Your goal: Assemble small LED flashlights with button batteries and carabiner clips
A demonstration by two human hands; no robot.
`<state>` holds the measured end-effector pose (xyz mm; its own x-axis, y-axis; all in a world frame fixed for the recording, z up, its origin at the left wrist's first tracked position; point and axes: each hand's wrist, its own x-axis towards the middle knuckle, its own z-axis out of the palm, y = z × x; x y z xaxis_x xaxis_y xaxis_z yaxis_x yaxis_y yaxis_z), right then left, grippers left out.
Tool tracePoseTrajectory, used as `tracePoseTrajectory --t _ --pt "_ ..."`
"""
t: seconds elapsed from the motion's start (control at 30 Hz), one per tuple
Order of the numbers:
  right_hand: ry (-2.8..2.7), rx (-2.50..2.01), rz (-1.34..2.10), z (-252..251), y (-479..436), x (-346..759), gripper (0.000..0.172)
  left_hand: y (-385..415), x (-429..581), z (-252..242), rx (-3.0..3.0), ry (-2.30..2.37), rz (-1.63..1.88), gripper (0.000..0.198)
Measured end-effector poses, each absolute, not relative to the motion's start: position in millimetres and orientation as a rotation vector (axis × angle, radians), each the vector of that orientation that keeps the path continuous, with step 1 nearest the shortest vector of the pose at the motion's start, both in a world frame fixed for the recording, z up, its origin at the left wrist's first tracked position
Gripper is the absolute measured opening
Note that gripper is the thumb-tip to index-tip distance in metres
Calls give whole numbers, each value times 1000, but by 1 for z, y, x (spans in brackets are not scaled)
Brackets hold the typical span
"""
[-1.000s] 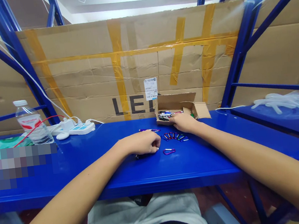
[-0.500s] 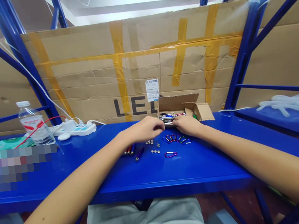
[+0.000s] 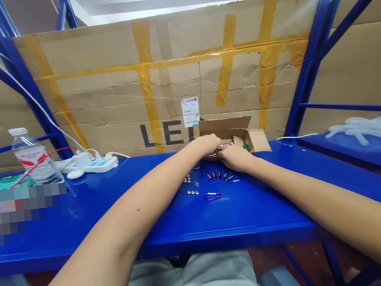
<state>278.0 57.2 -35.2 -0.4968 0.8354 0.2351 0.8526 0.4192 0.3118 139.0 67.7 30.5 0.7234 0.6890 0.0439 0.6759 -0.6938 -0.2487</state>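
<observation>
Cardboard box [image 3: 259,140] with raised flaps stood near the back of the blue table [image 3: 247,214], a slim red-and-silver item [image 3: 228,144] and something green [image 3: 245,147] showing inside. Both hands reached in at its near side: the left hand [image 3: 207,144] over the left end, the right hand [image 3: 235,157] just beside it, fingers bent. Whether either hand gripped anything could not be told. Closer to the front lay a curved row of coloured carabiners [image 3: 217,175], one separate purple carabiner [image 3: 212,194] and small round silver pieces [image 3: 192,193].
</observation>
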Motion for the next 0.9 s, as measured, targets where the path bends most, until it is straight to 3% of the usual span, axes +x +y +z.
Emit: tracePoseTrajectory --t 0.63,0.8,0.9 --pt "-2608 -1544 -627 -32 54 276 32 102 146 15 -2617 -1059 138 25" --pt "-2565 -1640 -554 -28 52 276 29 95 143 22 -2553 -1091 -6 26" --pt "-2499 -1782 -496 -24 53 279 28 78 128 30 -2591 -997 -309 27"
